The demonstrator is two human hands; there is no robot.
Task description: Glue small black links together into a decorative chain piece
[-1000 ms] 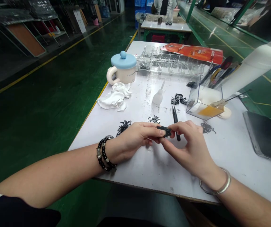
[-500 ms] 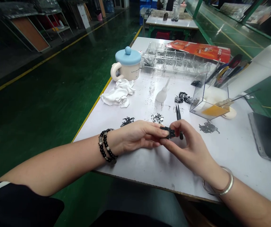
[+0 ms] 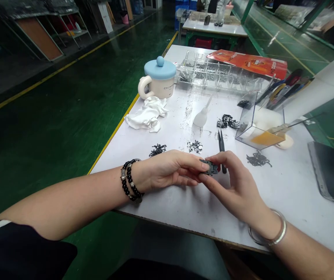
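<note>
The black part [image 3: 213, 168] lies between both hands: fingers [image 3: 196, 165] of the left hand [image 3: 164, 170] pinch its left end; those of the right hand [image 3: 238, 184] pinch its edges.

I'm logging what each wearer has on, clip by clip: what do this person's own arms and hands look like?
Both the left hand and the right hand are ungloved. The left wrist carries strands of black beads with a few paler ones among them; the left sleeve is dark with white stripes. A silver-coloured bangle circles the right wrist; no right sleeve shows.
</note>
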